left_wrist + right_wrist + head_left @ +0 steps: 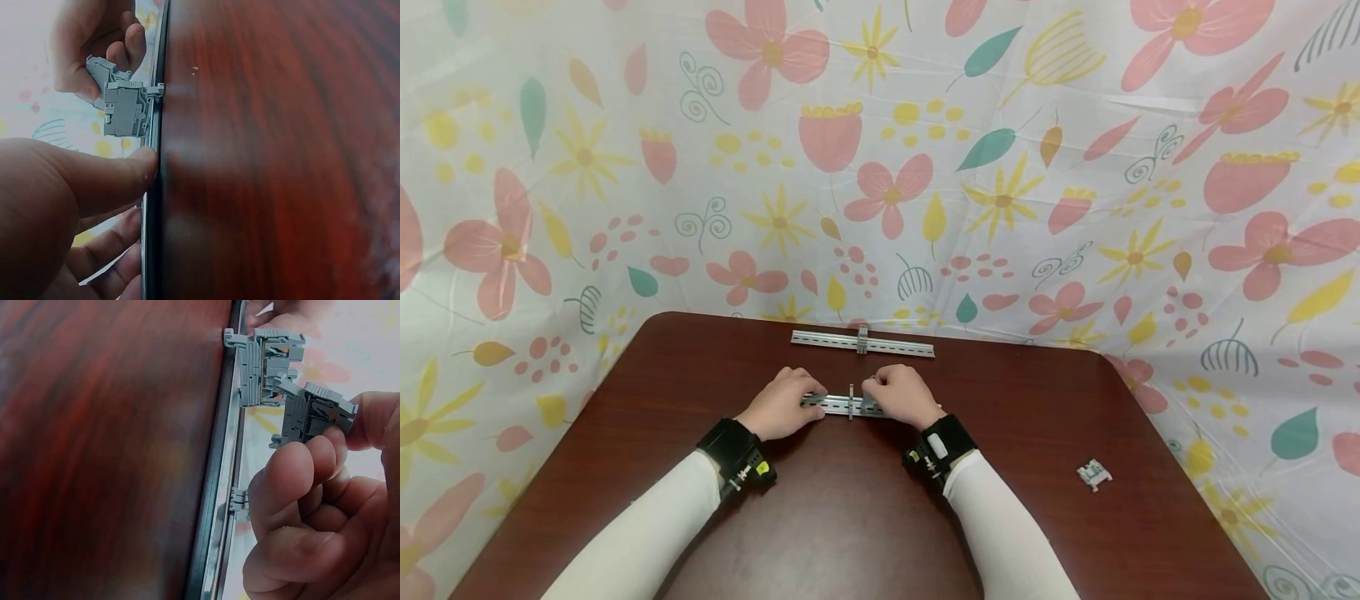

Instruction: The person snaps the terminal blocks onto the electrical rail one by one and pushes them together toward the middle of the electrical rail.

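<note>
My left hand (pixel 786 403) grips the left part of a slotted metal DIN rail (pixel 835 405), thumb on the near side and fingers behind it. A thin grey terminal block (pixel 125 111) stands upright on this rail, right of the left thumb. Close to it, my right hand (pixel 904 395) pinches a second grey terminal block (pixel 312 415) between thumb and fingers. In the right wrist view that held block is tilted and stands off the rail. The rail's right part is mostly hidden behind the right hand in the head view.
Farther back on the dark red table (pixel 1037 400) lies another DIN rail (pixel 898 346) bearing a group of grey terminal blocks (pixel 862 340). Several small grey pieces (pixel 1093 475) lie together at the right. A flowered curtain (pixel 880 208) hangs behind the table's back edge.
</note>
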`<action>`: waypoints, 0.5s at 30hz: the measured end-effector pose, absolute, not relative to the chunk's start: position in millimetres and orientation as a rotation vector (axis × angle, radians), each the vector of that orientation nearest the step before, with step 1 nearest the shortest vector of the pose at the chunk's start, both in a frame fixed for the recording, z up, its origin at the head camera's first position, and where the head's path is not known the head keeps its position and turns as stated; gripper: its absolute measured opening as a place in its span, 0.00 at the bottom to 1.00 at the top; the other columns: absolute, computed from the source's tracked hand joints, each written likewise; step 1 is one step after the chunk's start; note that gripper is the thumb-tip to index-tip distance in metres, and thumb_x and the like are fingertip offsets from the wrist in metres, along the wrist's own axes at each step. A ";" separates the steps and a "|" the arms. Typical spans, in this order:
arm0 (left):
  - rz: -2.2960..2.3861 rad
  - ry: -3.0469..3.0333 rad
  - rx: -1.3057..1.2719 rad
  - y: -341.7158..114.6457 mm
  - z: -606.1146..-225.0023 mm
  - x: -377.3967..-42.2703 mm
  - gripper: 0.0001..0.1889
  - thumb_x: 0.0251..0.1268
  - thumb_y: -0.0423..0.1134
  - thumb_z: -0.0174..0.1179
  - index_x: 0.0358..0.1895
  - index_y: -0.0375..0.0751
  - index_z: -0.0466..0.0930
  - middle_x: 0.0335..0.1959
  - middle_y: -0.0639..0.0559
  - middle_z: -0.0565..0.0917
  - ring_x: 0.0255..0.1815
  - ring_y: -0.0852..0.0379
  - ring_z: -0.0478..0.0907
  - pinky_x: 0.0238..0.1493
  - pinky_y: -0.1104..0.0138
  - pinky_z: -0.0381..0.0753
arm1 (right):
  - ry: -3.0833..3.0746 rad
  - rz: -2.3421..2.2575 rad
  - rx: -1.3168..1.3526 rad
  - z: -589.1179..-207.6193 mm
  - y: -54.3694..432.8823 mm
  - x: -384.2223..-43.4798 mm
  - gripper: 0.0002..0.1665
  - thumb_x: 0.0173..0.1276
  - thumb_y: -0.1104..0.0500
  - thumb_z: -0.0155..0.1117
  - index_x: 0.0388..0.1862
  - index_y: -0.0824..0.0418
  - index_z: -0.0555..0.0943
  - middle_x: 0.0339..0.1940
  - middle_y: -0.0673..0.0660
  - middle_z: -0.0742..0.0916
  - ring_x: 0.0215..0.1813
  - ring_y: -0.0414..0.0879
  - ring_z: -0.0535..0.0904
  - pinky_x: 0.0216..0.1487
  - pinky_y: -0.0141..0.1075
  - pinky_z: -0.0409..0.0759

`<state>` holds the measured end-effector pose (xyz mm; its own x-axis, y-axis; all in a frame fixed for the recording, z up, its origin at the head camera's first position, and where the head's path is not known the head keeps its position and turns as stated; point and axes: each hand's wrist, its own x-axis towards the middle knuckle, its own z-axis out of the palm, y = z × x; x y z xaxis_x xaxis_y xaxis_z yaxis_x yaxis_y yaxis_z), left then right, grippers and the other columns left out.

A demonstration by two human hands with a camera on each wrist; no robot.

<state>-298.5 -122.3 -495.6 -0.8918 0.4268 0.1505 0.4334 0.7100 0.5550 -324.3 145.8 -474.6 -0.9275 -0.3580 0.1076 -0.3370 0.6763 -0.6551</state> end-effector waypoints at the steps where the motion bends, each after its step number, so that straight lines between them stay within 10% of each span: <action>1: -0.942 -2.892 -0.728 -122.6 -495.8 -298.3 0.14 0.75 0.39 0.76 0.59 0.42 0.92 0.56 0.49 0.86 0.61 0.45 0.76 0.61 0.49 0.81 | 2.844 -1.102 -0.588 -474.5 145.6 -324.2 0.27 0.76 0.54 0.60 0.15 0.49 0.63 0.14 0.46 0.65 0.17 0.43 0.61 0.28 0.37 0.60; 15: -0.957 -2.846 -0.733 -119.9 -499.1 -300.4 0.13 0.73 0.36 0.78 0.56 0.41 0.93 0.53 0.50 0.86 0.58 0.46 0.78 0.59 0.51 0.82 | 2.762 -0.984 -0.519 -475.8 141.1 -333.5 0.29 0.82 0.49 0.60 0.16 0.51 0.71 0.11 0.52 0.79 0.17 0.51 0.81 0.27 0.39 0.71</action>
<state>-300.4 -119.9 -499.1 -0.8865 0.4205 0.1934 0.4519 0.6960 0.5580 -333.5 141.1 -475.8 -0.9263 -0.3750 -0.0369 -0.2672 0.7228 -0.6373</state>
